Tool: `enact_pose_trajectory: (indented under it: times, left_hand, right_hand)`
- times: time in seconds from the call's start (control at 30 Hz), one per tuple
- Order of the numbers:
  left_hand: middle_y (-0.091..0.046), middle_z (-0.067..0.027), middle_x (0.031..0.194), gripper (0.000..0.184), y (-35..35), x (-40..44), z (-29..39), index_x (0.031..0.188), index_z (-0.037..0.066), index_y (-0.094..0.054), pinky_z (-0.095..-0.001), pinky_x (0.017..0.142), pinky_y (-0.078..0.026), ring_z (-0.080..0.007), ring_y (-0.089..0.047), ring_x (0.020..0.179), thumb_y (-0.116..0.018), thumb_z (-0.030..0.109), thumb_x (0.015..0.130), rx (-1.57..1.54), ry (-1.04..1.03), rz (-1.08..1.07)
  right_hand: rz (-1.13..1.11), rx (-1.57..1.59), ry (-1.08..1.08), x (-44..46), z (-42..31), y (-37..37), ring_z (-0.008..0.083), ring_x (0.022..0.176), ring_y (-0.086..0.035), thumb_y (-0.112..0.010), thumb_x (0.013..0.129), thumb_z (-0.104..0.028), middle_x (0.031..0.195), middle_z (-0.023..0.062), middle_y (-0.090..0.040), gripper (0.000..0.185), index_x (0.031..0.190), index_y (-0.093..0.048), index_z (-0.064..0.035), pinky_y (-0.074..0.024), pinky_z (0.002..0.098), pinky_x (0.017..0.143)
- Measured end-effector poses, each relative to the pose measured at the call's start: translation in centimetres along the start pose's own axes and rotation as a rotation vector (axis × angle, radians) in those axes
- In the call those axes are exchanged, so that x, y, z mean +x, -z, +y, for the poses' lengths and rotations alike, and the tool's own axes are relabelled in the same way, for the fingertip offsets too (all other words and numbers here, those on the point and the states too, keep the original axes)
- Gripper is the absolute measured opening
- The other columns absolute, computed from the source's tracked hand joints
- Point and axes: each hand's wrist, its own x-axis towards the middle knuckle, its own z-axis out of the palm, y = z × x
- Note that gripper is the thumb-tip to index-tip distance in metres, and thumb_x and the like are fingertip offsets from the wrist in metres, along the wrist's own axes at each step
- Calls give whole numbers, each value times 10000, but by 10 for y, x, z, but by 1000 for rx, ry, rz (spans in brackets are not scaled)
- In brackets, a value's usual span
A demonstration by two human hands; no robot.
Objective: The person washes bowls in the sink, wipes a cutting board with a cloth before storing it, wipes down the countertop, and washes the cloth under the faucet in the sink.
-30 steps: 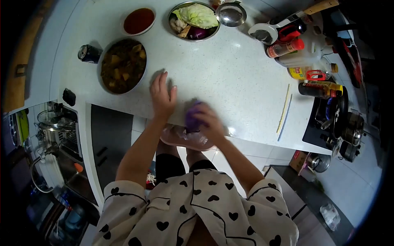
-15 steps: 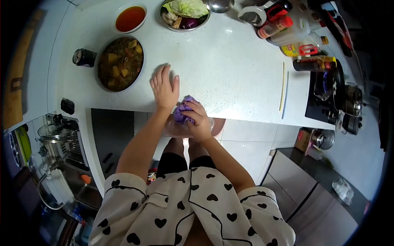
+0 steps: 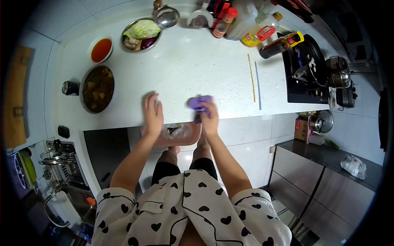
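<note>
My right hand [image 3: 210, 117] grips a purple cloth [image 3: 199, 102] at the front part of the white counter [image 3: 184, 69]; the cloth is slightly blurred. To its left, my left hand [image 3: 153, 115] rests near the counter's front edge with fingers spread and nothing held. Below the edge, between my forearms, a pink bin [image 3: 189, 137] holds clear plastic and some scraps. A yellow stick [image 3: 251, 78] and a blue stick [image 3: 257, 86] lie side by side on the counter, right of the cloth.
On the left stand a bowl of stew [image 3: 97, 89], a bowl of red liquid [image 3: 101, 50] and a can [image 3: 70, 88]. A vegetable plate [image 3: 140, 35] and ladle [image 3: 167, 17] are at the back. Bottles [image 3: 276, 46] stand beside the stove [image 3: 299, 90] with a pan.
The view has turned and shifted, so the counter items appear further left. My right hand has moved the purple cloth rightward, away from my left hand. More of the pink bin shows.
</note>
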Motion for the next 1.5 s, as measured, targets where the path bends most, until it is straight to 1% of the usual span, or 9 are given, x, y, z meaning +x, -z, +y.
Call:
enact_pose_trajectory:
  times: [0.2,0.27,0.4,0.7,0.9,1.03,1.13,1.23,1.5]
  left_hand:
    - [-558,-108,1022,230,-85,-29,68,1065,40,-543,-296,782,-440,-221,-551,921,-473,11,848,-284,269,-255]
    - [-566,-90,1037,232,-126,-23,93,1081,59,-544,-269,759,-451,-182,-551,895,-466,29,865,-330,236,-349]
    - [-586,-101,1037,275,-222,-5,129,1124,70,-523,-300,769,-460,-195,-572,913,-508,70,849,-370,273,-461]
    - [-521,-151,969,288,-320,28,197,992,47,-509,-416,719,-452,-349,-544,879,-649,106,747,290,-10,-327]
    - [-504,-145,943,371,-328,40,194,940,49,-488,-411,690,-477,-332,-562,829,-713,157,666,559,-37,-345]
    - [-539,-143,883,315,-332,48,194,867,35,-508,-408,644,-490,-322,-578,740,-680,179,646,648,-63,-358]
    - [-558,-145,794,249,-331,54,192,810,20,-524,-407,613,-489,-321,-578,697,-627,173,642,728,-134,-386]
    - [-552,-156,740,211,-330,56,181,751,6,-525,-414,611,-481,-325,-569,681,-611,171,651,714,-169,-432]
    - [-559,-162,669,164,-318,55,173,729,-8,-520,-390,557,-441,-319,-551,607,-586,142,724,423,-44,-462]
  right_hand:
    - [210,581,-454,63,-46,91,157,917,-541,-465,712,78,1011,85,-577,368,1047,-576,-25,-426,243,811]
    - [247,551,-397,91,-35,154,140,844,-541,-435,719,53,980,79,-573,388,1082,-549,-23,-443,229,731]
    - [351,676,-572,135,11,244,187,859,-546,-404,712,46,976,104,-567,413,1113,-502,23,-447,266,777]
    - [-149,671,-783,161,49,246,211,898,-557,-423,658,45,1044,134,-582,493,1139,-530,45,-452,269,794]
    - [-342,653,-685,169,55,259,178,898,-554,-439,656,51,1046,103,-582,459,1091,-582,17,-435,250,799]
    - [30,409,-397,165,47,299,153,945,-538,-428,678,93,1053,94,-586,454,1094,-585,2,-417,244,824]
    - [298,-108,-20,176,56,326,299,1186,-408,-454,783,11,1275,203,-427,448,1230,-461,-13,-300,340,998]
    - [313,-423,11,191,111,325,425,1223,-297,-504,824,-87,1347,259,-298,486,1289,-378,-19,-216,426,1044]
    - [380,-678,148,246,121,303,410,1153,-384,-576,722,-74,1230,224,-434,417,1129,-516,-5,-297,440,1004]
